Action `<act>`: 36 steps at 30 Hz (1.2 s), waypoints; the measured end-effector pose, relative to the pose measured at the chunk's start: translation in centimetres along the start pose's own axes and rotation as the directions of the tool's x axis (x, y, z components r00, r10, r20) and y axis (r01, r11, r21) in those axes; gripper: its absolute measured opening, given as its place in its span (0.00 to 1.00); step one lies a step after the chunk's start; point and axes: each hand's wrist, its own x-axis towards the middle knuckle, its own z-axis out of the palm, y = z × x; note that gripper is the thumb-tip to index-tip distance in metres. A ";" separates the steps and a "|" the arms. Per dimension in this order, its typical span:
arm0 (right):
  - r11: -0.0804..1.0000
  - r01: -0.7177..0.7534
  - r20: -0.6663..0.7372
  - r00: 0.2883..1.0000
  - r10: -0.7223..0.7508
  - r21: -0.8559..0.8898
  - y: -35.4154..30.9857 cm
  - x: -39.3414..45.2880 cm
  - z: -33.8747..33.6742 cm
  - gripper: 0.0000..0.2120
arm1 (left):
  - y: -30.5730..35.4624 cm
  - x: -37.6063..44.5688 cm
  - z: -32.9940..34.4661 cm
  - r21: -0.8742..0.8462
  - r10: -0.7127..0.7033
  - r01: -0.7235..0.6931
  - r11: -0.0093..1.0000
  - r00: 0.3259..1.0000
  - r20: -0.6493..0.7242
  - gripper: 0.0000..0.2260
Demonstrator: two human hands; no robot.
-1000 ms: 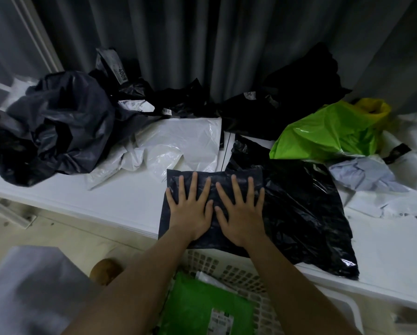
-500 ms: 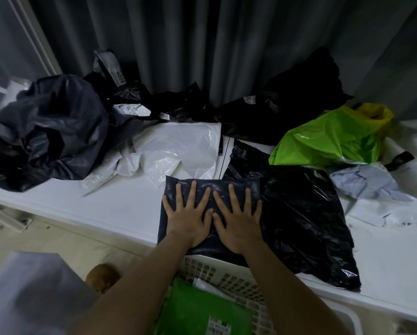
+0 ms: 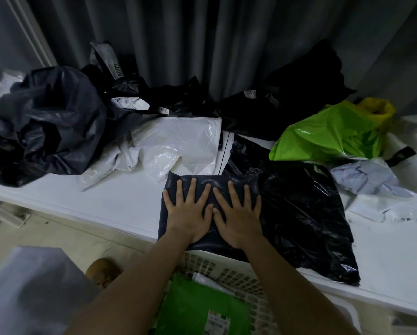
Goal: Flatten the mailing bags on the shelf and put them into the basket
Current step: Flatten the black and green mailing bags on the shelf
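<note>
I am pressing both flat, spread hands, left hand (image 3: 189, 213) and right hand (image 3: 237, 217), on the dark mailing bag (image 3: 176, 228); I should sweep outward, gripping nothing.

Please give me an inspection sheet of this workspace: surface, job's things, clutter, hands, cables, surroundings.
Surface: white shelf, mostly covered with bags.
Job's things: dark grey mailing bag lies flat at the shelf's front edge; white basket below holds a green bag.
Clutter: crumpled dark bags, white bag, glossy black bag, lime green bag.
Hands: left hand and right hand press flat on the mailing bag, fingers spread.
Cables: nothing seen.
Surroundings: grey curtain behind; pale floor.
</note>
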 end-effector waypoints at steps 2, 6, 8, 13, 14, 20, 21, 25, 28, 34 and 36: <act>1.000 -0.001 -0.003 1.000 0.001 0.004 0.0 0.0 0.0 0.37 | 0.0 0.0 0.1 0.001 0.000 0.000 1.000 1.000 0.000 0.25; 1.000 0.003 -0.001 1.000 -0.003 0.006 -0.1 -0.1 0.0 0.37 | -0.1 0.0 0.1 0.001 0.001 -0.001 1.000 1.000 -0.003 0.25; 1.000 0.001 -0.003 1.000 -0.001 0.017 -0.1 -0.1 0.0 0.37 | -0.1 0.0 0.2 -0.001 0.002 -0.002 1.000 1.000 -0.005 0.25; 1.000 -0.006 0.015 1.000 0.006 -0.001 0.0 0.0 0.0 0.37 | 0.0 0.0 0.2 0.001 0.000 0.000 1.000 1.000 -0.003 0.25; 1.000 -0.007 0.021 1.000 0.007 0.000 0.0 0.0 0.0 0.37 | 0.0 0.0 0.1 0.000 -0.002 0.002 1.000 1.000 0.001 0.25; 1.000 -0.012 0.033 0.999 0.011 0.013 -0.1 -0.1 -0.2 0.36 | 0.0 -0.1 -0.1 -0.004 -0.003 0.003 1.000 1.000 0.019 0.25; 1.000 -0.016 0.032 0.999 0.015 0.019 0.0 -0.1 -0.2 0.35 | 0.0 0.0 -0.1 -0.005 -0.003 0.003 1.000 1.000 0.026 0.25; 1.000 -0.009 0.006 1.000 0.009 0.015 -0.1 -0.2 -0.1 0.37 | 0.0 -0.2 -0.2 -0.003 0.000 0.000 1.000 1.000 0.019 0.25; 1.000 -0.002 -0.023 1.000 0.003 0.018 -0.1 -0.3 -0.1 0.36 | -0.1 -0.4 0.0 0.000 -0.003 0.003 1.000 1.000 -0.008 0.25; 0.990 -0.007 0.002 1.000 0.007 0.137 0.1 -0.6 -1.1 0.29 | -0.1 -0.3 0.3 -0.008 -0.003 0.003 1.000 1.000 -0.016 0.28; 0.971 -0.044 -0.123 0.990 0.075 0.237 0.6 -1.1 -1.6 0.26 | -0.3 -0.5 0.3 -0.093 0.009 -0.016 0.996 0.998 -0.069 0.33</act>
